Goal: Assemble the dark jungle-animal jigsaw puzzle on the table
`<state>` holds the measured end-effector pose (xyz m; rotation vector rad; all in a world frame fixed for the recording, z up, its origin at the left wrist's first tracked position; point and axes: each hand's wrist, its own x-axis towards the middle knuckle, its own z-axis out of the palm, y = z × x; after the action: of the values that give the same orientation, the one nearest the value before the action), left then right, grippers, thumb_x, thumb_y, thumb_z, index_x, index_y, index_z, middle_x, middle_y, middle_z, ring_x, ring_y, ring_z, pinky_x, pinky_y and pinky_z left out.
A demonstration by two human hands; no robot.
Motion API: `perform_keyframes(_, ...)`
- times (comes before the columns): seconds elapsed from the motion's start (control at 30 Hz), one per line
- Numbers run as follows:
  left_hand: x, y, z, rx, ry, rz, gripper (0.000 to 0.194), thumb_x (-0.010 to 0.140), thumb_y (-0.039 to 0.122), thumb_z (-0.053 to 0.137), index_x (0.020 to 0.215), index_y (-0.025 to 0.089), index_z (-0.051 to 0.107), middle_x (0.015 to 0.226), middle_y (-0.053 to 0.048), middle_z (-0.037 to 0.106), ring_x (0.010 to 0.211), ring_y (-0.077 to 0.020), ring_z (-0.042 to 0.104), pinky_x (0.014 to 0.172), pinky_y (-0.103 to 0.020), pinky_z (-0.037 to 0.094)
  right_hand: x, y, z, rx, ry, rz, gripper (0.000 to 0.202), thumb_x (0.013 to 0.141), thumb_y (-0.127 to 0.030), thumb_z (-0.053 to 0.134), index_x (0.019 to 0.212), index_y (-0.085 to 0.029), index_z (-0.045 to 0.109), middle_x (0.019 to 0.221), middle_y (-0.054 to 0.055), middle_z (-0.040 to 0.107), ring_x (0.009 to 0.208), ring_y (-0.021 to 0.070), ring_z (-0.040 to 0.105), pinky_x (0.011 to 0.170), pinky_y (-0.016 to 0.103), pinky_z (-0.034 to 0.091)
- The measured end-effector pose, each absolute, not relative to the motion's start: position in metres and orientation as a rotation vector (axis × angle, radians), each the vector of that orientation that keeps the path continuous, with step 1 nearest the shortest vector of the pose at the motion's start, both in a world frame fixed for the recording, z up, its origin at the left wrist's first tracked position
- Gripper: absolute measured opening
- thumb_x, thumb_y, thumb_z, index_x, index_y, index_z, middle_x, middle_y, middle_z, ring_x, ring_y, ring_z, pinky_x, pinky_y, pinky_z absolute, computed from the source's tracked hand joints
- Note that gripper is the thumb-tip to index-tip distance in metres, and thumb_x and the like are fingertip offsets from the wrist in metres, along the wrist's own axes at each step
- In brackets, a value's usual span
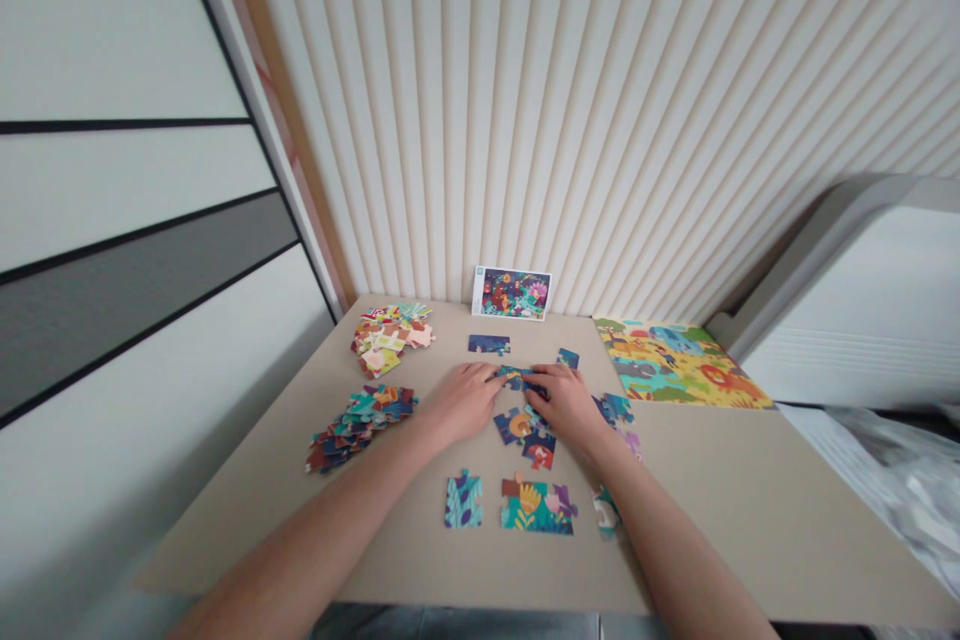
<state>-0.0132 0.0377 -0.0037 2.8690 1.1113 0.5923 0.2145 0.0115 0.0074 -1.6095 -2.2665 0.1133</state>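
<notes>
Both hands rest at the middle of the table around small dark blue puzzle pieces (513, 377). My left hand (466, 398) has its fingertips on their left side, and my right hand (561, 396) presses on their right side, fingers bent. Just beyond lies a joined dark blue strip (489, 344), with a small blue piece (568, 358) to its right. Nearer me are pieces with an orange round figure (519, 425) and a red figure (539, 451). A joined teal section with a yellow plant (537, 506) and a teal leaf piece (463, 501) lie closest to me.
Two piles of pieces, one light (390, 335) and one dark (360, 428), are on the left of the table (712, 510). A picture card (511, 293) leans at the back wall. A finished animal puzzle (679, 363) lies at the right. More pieces (616, 408) sit beside my right forearm.
</notes>
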Motion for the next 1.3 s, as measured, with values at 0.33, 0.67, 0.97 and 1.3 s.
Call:
perform_keyframes(0.33, -0.014, 0.035, -0.01, 2.81, 1.121, 0.629, 0.048, 0.096, 0.014, 0.046, 0.143, 0.025, 0.053, 0.128, -0.01, 0.061, 0.122, -0.0253, 0.055, 0.106, -0.042, 0.044, 0.215, 0.015, 0.006, -1.599, -2.336, 0.101, 0.028, 0.098, -0.036, 0.055, 0.117, -0.031, 0.075, 0.13, 0.006, 0.068, 0.121, 0.0264, 0.059, 0.103, 0.042, 0.038)
perform_keyframes(0.67, -0.015, 0.035, -0.012, 2.801, 1.127, 0.667, 0.048, 0.097, 0.014, 0.046, 0.143, 0.027, 0.053, 0.128, -0.01, 0.059, 0.124, -0.0249, 0.053, 0.107, -0.042, 0.044, 0.215, 0.013, 0.01, -1.622, -2.362, 0.022, 0.027, 0.098, -0.037, 0.057, 0.117, -0.036, 0.075, 0.127, 0.004, 0.069, 0.117, 0.0266, 0.061, 0.098, 0.041, 0.04)
perform_keyframes(0.97, -0.015, 0.037, -0.015, 2.8, 1.13, 0.657, 0.046, 0.096, 0.013, 0.048, 0.139, 0.025, 0.056, 0.127, -0.01, 0.059, 0.122, -0.0247, 0.054, 0.107, -0.041, 0.044, 0.219, 0.019, 0.007, -1.646, -2.372, 0.017, 0.026, 0.098, -0.037, 0.058, 0.116, -0.037, 0.075, 0.128, 0.005, 0.068, 0.116, 0.0266, 0.06, 0.098, 0.042, 0.04)
perform_keyframes(1.3, -0.015, 0.036, -0.015, 2.804, 1.131, 0.653, 0.049, 0.096, 0.013, 0.047, 0.143, 0.027, 0.053, 0.13, -0.01, 0.059, 0.125, -0.0251, 0.054, 0.107, -0.042, 0.044, 0.225, 0.014, 0.01, -1.617, -2.296, 0.13, 0.031, 0.101, -0.039, 0.05, 0.123, -0.035, 0.072, 0.132, 0.005, 0.064, 0.122, 0.0261, 0.057, 0.101, 0.042, 0.041)
